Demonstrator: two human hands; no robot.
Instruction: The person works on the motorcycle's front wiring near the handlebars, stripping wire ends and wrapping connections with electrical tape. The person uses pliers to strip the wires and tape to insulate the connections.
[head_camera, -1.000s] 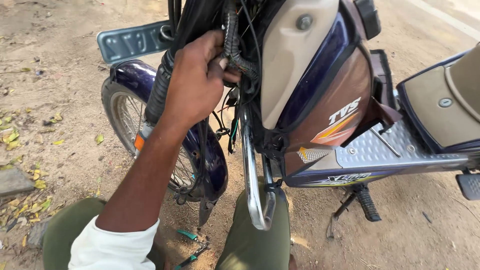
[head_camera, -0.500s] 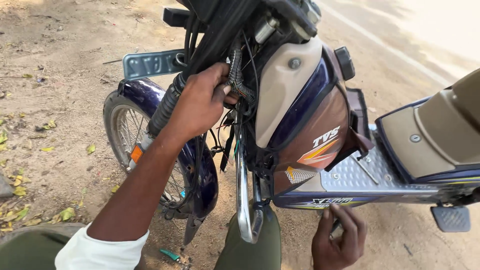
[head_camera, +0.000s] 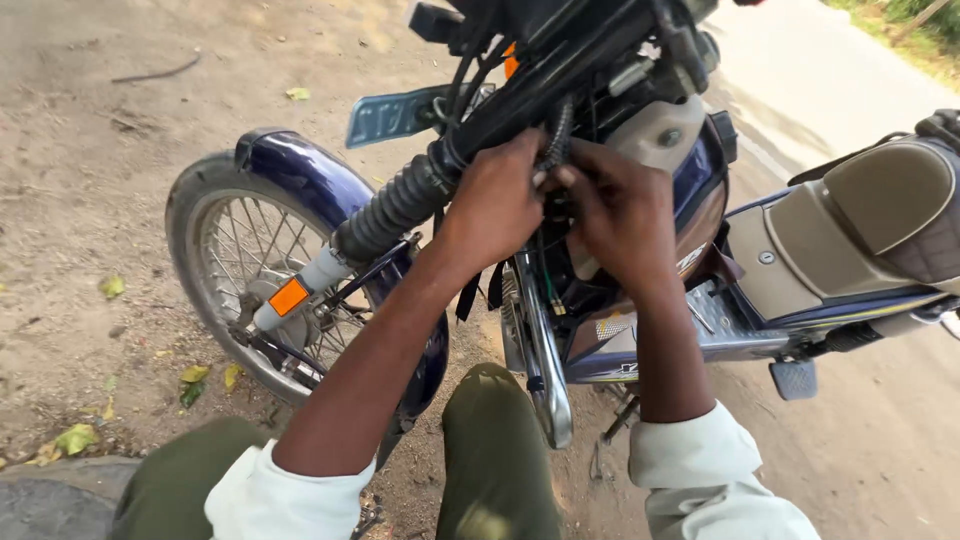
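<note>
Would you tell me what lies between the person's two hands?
In the head view, a black ribbed cable hangs between the left hand and right hand.

Both arms wear white sleeves (head_camera: 700, 470) rolled back above the wrists, the hands are bare, and the legs are in olive-green trousers (head_camera: 495, 450).

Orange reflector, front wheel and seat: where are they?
orange reflector (head_camera: 289, 296), head view, middle of its face.
front wheel (head_camera: 215, 225), head view, on the spokes.
seat (head_camera: 880, 205), head view, its tan top.
</note>
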